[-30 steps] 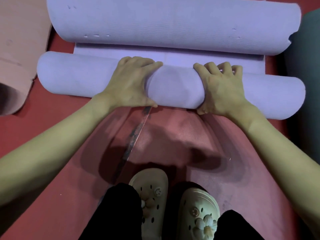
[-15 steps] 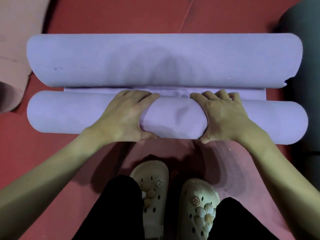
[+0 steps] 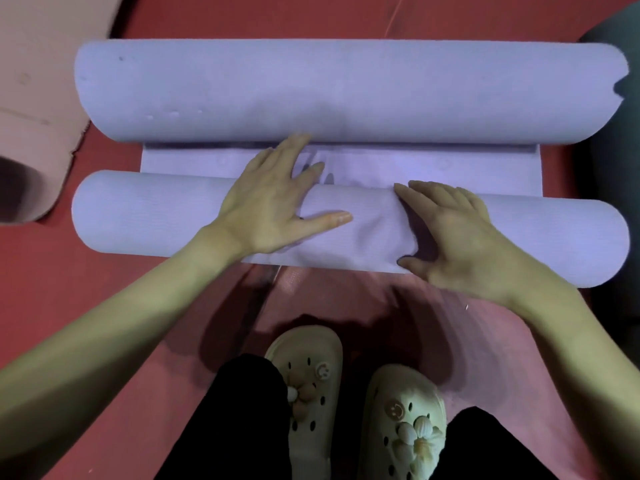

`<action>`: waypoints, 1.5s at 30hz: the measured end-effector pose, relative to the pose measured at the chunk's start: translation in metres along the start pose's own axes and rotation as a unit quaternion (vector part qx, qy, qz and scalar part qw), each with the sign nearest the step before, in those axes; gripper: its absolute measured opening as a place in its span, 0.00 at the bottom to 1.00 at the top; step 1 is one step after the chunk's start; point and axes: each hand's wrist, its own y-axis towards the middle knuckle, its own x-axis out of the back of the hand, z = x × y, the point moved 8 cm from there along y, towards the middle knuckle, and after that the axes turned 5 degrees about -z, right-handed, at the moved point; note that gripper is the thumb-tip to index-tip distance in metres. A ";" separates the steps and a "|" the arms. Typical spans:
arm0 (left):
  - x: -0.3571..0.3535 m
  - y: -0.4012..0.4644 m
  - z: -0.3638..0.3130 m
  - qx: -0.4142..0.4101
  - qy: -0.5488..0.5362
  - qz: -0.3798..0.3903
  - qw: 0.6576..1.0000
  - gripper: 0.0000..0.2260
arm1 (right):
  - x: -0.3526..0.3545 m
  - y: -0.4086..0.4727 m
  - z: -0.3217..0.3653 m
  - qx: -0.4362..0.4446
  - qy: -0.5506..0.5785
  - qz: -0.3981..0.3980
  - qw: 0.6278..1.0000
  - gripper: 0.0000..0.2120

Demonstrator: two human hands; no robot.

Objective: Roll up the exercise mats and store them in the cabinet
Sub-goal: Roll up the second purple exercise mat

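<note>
The lilac exercise mat (image 3: 346, 91) lies crosswise on the red floor (image 3: 45, 278), rolled from both ends: a thick roll on the far side and a thinner near roll (image 3: 145, 216) close to the person's feet, with a short flat strip (image 3: 433, 168) of mat between them. No brand, label or writing can be read on it.

Both hands sit on the near roll around its middle. The left hand (image 3: 273, 202) lies flat on top of the roll, fingers straight and spread, reaching over onto the flat strip until the longest fingertip nearly meets the far roll; its thumb points right along the roll. Its grip is wide and holds nothing, only pressing. The right hand (image 3: 457, 233) rests on the roll just right of centre, fingers gently bent over the top, thumb low on the near face; this grip is also wide, palm on the mat without closing round it. The mat dimples between the two hands.

Both forearms come in from the lower corners. Below the roll stand two pale clogs (image 3: 401, 420) with flower charms and smiley buttons, under black trouser legs. A pink mat (image 3: 38, 109), partly curled, lies at the left edge, and a dark mat (image 3: 620, 188) at the right.
</note>
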 end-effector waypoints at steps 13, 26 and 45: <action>0.006 0.035 0.008 0.059 0.000 0.031 0.998 0.43 | 0.018 0.048 -0.008 -0.044 -0.115 -0.237 0.964 0.30; 0.009 0.066 0.018 0.082 0.032 -0.023 0.996 0.40 | 0.023 0.057 -0.007 -0.011 -0.009 -0.155 0.988 0.43; 0.006 0.023 0.002 0.087 0.001 0.006 0.996 0.40 | 0.007 0.037 0.008 0.049 -0.149 -0.139 0.978 0.52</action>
